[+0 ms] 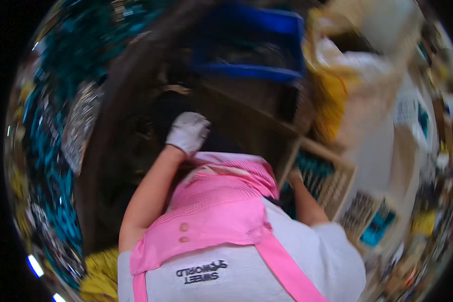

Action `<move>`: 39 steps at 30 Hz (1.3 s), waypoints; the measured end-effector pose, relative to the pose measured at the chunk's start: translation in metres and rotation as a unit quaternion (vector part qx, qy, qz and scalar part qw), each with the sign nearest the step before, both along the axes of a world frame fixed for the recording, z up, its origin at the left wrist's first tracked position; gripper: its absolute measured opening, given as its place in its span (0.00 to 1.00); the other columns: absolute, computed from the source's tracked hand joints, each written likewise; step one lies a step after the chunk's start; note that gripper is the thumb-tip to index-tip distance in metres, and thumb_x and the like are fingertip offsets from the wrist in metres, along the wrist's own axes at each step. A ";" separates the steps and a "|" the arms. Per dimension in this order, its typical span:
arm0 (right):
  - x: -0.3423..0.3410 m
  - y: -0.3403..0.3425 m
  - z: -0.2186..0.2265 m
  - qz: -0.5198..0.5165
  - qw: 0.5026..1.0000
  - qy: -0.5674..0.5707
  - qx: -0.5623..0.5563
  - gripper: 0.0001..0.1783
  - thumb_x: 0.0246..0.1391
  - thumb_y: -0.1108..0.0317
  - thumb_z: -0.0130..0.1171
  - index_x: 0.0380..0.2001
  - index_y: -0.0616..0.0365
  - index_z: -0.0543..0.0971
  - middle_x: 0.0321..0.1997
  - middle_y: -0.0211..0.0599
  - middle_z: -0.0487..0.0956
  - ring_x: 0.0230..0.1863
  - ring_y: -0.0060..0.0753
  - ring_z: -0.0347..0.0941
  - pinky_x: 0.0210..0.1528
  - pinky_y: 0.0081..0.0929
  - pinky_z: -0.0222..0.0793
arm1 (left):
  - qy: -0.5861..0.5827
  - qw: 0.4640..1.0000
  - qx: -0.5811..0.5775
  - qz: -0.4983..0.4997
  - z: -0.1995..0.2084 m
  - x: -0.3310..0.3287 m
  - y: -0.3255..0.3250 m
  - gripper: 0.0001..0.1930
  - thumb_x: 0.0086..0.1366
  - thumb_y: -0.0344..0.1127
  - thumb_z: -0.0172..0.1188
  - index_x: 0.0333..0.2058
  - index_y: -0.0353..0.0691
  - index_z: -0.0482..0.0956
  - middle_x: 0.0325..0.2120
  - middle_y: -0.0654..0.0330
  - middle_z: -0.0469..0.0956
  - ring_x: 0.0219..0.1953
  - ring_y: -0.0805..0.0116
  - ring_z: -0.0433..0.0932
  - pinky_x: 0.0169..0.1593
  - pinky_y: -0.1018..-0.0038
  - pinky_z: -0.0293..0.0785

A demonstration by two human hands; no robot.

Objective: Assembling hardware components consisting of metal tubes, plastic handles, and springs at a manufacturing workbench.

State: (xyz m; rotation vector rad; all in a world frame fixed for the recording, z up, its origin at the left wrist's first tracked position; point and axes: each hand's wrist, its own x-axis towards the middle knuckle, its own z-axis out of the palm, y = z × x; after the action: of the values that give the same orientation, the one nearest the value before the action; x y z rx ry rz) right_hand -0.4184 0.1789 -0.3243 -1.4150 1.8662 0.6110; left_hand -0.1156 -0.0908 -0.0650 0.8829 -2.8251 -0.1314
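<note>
My right hand [295, 177] is at the left side of a tan, slanted, rectangular crate [328, 151] on the right, holding teal pieces [314, 168]; its grip I cannot tell. My gloved left hand [189, 132] is curled, contents hidden. Far: a blue crate [256, 72], contents blurred.

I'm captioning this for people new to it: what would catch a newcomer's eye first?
The bright pink apron at lower centre would likely draw the eye first. Next comes the white-gloved left hand, pale against the dark area just above the apron. A blurred blue crate stands out near the top.
</note>
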 end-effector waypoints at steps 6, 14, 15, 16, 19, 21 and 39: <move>-0.038 0.020 0.090 -0.284 0.896 -0.244 0.238 0.15 0.50 0.67 0.55 0.41 0.61 0.79 0.38 0.39 0.81 0.36 0.39 0.77 0.37 0.41 0.74 | 0.143 0.989 0.022 0.008 0.009 0.033 0.021 0.19 0.51 0.37 0.60 0.43 0.42 0.76 0.47 0.55 0.72 0.52 0.55 0.69 0.57 0.60 0.63; 0.071 -0.241 0.308 0.099 0.923 -0.353 -0.112 0.16 0.50 0.65 0.59 0.42 0.59 0.76 0.38 0.45 0.79 0.39 0.39 0.76 0.43 0.31 0.71 | 0.323 0.831 -0.266 0.367 0.108 0.174 0.044 0.20 0.50 0.26 0.57 0.44 0.38 0.71 0.41 0.52 0.73 0.45 0.49 0.71 0.51 0.58 0.66; 0.106 -0.272 0.345 0.174 0.899 -0.335 -0.224 0.09 0.49 0.70 0.56 0.35 0.59 0.77 0.28 0.37 0.76 0.30 0.29 0.72 0.36 0.27 0.69 | 0.286 0.801 -0.334 0.405 0.106 0.195 0.042 0.21 0.51 0.26 0.56 0.47 0.38 0.70 0.43 0.50 0.72 0.46 0.49 0.70 0.52 0.57 0.65; 0.120 -0.306 0.348 0.213 0.850 -0.375 -0.303 0.11 0.50 0.67 0.57 0.36 0.60 0.76 0.35 0.47 0.77 0.38 0.43 0.73 0.42 0.31 0.68 | 0.264 0.790 -0.340 0.436 0.106 0.216 0.042 0.23 0.53 0.29 0.56 0.50 0.38 0.68 0.47 0.49 0.70 0.48 0.47 0.68 0.54 0.56 0.63; 0.199 -0.389 0.387 0.248 0.758 -0.426 -0.428 0.10 0.51 0.68 0.55 0.34 0.62 0.76 0.36 0.48 0.77 0.40 0.47 0.74 0.43 0.31 0.68 | 0.146 0.793 -0.306 0.506 0.111 0.255 0.040 0.26 0.57 0.39 0.55 0.55 0.42 0.65 0.53 0.50 0.65 0.55 0.45 0.63 0.58 0.55 0.59; 0.246 -0.422 0.413 0.274 0.740 -0.385 -0.478 0.09 0.51 0.67 0.55 0.34 0.60 0.77 0.37 0.46 0.77 0.40 0.46 0.74 0.43 0.31 0.68 | 0.112 0.808 -0.248 0.523 0.106 0.268 0.031 0.27 0.58 0.42 0.54 0.56 0.44 0.64 0.57 0.50 0.62 0.58 0.44 0.59 0.60 0.55 0.57; 0.605 -0.575 0.424 0.460 0.744 -0.025 -0.484 0.14 0.51 0.72 0.48 0.40 0.56 0.79 0.51 0.45 0.74 0.51 0.43 0.72 0.50 0.35 0.71 | 0.243 0.793 -0.253 0.499 0.138 0.330 -0.021 0.13 0.52 0.27 0.56 0.39 0.41 0.74 0.35 0.57 0.76 0.39 0.55 0.73 0.44 0.61 0.70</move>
State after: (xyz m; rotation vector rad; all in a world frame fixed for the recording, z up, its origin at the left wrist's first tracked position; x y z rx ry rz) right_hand 0.1867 -0.3959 0.0998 -3.0599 1.3046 -0.0816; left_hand 0.2141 -0.1114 0.0732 1.7102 -1.5046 0.4501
